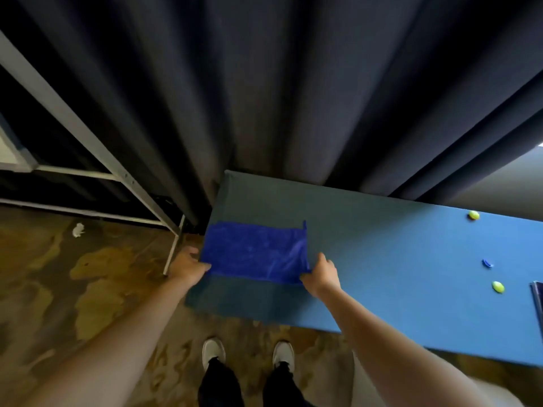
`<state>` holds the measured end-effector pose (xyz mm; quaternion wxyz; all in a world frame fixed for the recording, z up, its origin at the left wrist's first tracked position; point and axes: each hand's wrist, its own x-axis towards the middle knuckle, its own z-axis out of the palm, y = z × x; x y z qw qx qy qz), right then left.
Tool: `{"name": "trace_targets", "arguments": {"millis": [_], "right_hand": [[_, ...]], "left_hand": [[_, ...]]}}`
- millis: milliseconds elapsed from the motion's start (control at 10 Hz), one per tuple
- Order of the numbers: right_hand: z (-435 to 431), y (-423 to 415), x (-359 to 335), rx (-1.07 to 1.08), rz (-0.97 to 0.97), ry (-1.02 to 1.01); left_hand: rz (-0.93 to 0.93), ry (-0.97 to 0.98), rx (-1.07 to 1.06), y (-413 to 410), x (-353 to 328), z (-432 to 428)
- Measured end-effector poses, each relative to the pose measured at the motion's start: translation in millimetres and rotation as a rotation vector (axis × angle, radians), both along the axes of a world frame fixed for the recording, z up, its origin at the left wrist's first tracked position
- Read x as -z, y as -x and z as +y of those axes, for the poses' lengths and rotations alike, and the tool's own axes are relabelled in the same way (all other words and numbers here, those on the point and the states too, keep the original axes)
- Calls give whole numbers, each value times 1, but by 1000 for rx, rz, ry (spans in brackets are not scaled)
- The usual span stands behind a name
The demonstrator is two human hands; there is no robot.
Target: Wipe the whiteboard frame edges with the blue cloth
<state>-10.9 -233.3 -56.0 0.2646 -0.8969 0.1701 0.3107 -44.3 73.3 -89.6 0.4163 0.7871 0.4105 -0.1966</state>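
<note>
The blue cloth [255, 251] lies spread flat on the left end of a blue-covered table [382, 259]. My left hand [188, 264] pinches the cloth's near left corner at the table's left edge. My right hand [321, 274] pinches its near right corner, where the fabric is bunched. A grey metal frame [73, 124] slants across the upper left and stands on thin legs; whether it belongs to the whiteboard I cannot tell. No board surface shows.
Dark curtains [293, 83] hang behind the table. Two yellow-green round pieces [473, 215] [498, 287] and a small blue piece [487, 263] lie on the table's right part, with a dark book edge [537, 304] beyond. A crumpled white scrap [78, 230] lies on the mottled floor.
</note>
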Motion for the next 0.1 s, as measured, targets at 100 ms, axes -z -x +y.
{"name": "trace_targets", "arguments": {"millis": [100], "right_hand": [[11,6,1,-111,-11,-8]], "left_hand": [[-14,-29,184,-7,-8,-15]]}}
